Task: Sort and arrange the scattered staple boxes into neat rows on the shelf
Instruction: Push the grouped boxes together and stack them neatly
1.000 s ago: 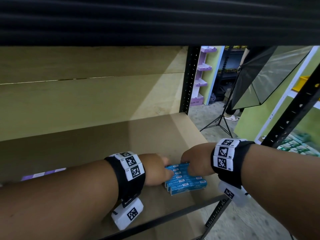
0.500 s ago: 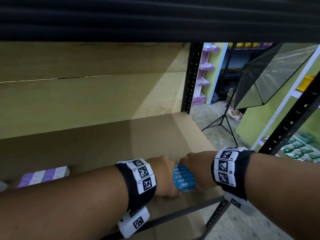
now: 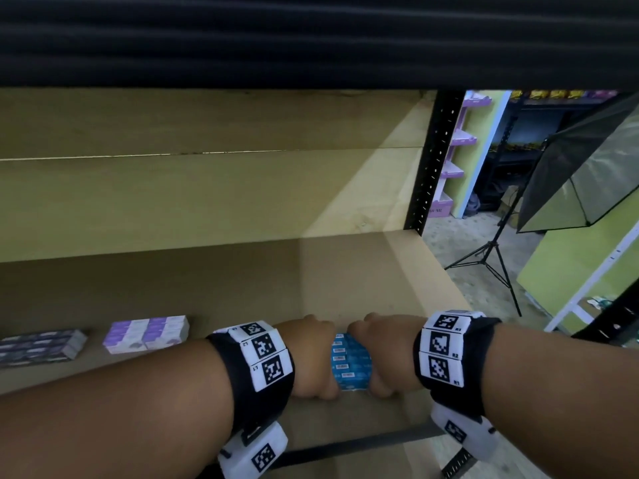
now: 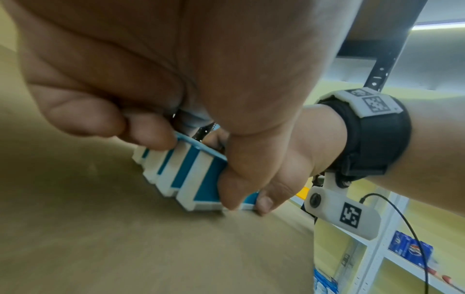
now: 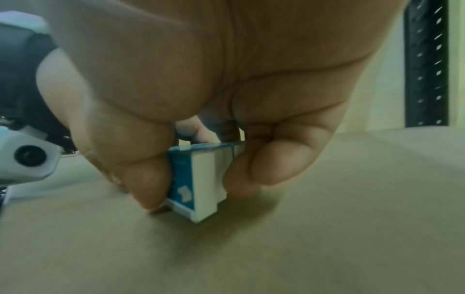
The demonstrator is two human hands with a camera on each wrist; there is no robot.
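a row of blue staple boxes (image 3: 351,366) stands on edge on the shelf (image 3: 345,271), near its front right corner, squeezed between the two hands. the left hand (image 3: 311,357) presses in from the left, its thumb and curled fingers (image 4: 148,135) clamped over the top and side of the blue staple boxes (image 4: 191,175). the right hand (image 3: 383,354) closes in from the right, thumb on one face and fingers (image 5: 271,165) on the other, gripping the end of the same boxes (image 5: 198,179). the boxes sit unevenly, their white-and-blue ends stepped rather than flush, and their bottom edges touch the shelf board.

further left on the shelf, well apart from the hands, lies a neat block of light purple boxes (image 3: 147,334), and left of that, near the picture's edge, a darker block of boxes (image 3: 38,347). both forearms wear black wrist bands (image 3: 262,371) with white marker tiles. a black perforated upright (image 3: 434,160) stands at the shelf's far right corner, and a dark front rail (image 3: 345,447) runs along the near edge below the hands. beyond the shelf to the right stands a softbox on a tripod (image 3: 584,174) on the floor, with a purple display rack (image 3: 453,157) behind it. a dark band of the shelf above (image 3: 311,39) covers the top of the head view.
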